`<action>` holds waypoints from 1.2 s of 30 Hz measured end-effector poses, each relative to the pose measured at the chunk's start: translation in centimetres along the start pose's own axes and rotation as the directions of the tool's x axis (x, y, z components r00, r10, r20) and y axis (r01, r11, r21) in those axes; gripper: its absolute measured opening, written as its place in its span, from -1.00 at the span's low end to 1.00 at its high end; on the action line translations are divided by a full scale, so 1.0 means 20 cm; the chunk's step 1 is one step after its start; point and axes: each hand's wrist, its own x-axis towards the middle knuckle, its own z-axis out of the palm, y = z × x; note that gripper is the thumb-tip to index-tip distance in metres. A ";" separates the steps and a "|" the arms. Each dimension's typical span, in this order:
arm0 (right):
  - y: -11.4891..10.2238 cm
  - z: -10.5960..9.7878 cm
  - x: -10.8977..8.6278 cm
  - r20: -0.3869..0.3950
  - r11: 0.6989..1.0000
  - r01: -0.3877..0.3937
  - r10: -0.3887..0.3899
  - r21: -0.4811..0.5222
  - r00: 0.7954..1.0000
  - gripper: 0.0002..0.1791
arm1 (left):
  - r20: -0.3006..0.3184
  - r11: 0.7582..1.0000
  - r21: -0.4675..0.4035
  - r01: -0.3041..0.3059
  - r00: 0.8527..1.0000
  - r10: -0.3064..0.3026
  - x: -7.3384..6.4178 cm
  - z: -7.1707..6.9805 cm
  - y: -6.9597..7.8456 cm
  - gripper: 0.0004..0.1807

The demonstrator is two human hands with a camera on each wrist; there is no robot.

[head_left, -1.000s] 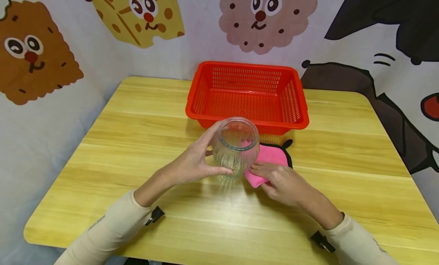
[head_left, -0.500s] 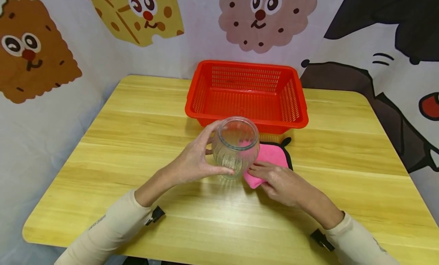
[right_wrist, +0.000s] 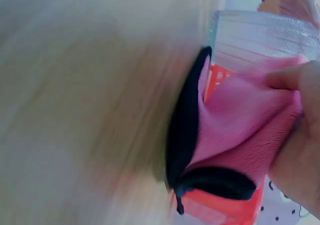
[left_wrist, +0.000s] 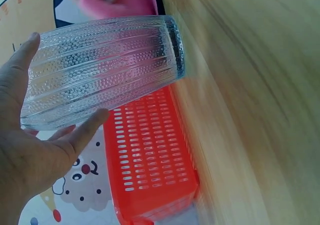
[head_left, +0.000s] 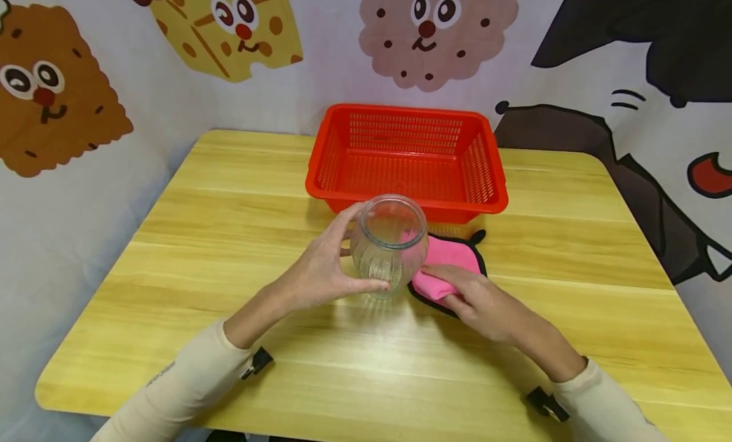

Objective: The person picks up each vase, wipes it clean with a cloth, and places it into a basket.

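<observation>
A clear, ribbed glass jar (head_left: 389, 248) stands upright near the middle of the table, its mouth uncovered. My left hand (head_left: 320, 267) grips it from the left, with the thumb across the front and the fingers round the far side. In the left wrist view the dotted, ribbed glass wall (left_wrist: 100, 67) shows close to the palm. Just right of the jar, my right hand (head_left: 486, 302) pinches a pink cloth (head_left: 452, 254) edged in black with a small black loop. Folds of the cloth (right_wrist: 240, 120) bunch between thumb and fingers in the right wrist view.
Behind the jar sits a red slotted plastic basket (head_left: 406, 175), with nothing seen inside. All of this rests on a pale wood-grain table (head_left: 229, 220). A cartoon-printed curtain (head_left: 326, 61) rises along the table's back and sides.
The right hand has drawn slightly right and gathered the cloth, so its black near edge now shows. The left hand and jar stay nearly in place; the head view shifts slightly.
</observation>
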 end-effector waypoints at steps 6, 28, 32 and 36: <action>-0.02 -0.06 -0.04 -0.436 0.994 0.111 -0.089 0.025 0.896 -0.65 | 0.002 0.997 0.043 -0.071 0.997 0.071 0.00 -0.03 0.00 0.40; -0.36 0.02 0.08 -0.593 0.910 0.339 -0.139 0.239 0.793 -0.36 | 0.022 0.976 -0.174 -0.131 0.990 0.136 0.04 -0.10 -0.02 0.08; -0.37 0.03 0.07 -0.578 0.947 0.289 -0.159 0.141 0.800 -0.33 | -0.003 0.974 -0.180 -0.140 0.990 0.142 0.04 -0.09 -0.02 0.08; -0.37 0.02 0.06 -0.557 0.958 0.267 -0.165 0.107 0.814 -0.25 | -0.014 0.972 -0.190 -0.135 0.991 0.135 0.04 -0.09 -0.02 0.07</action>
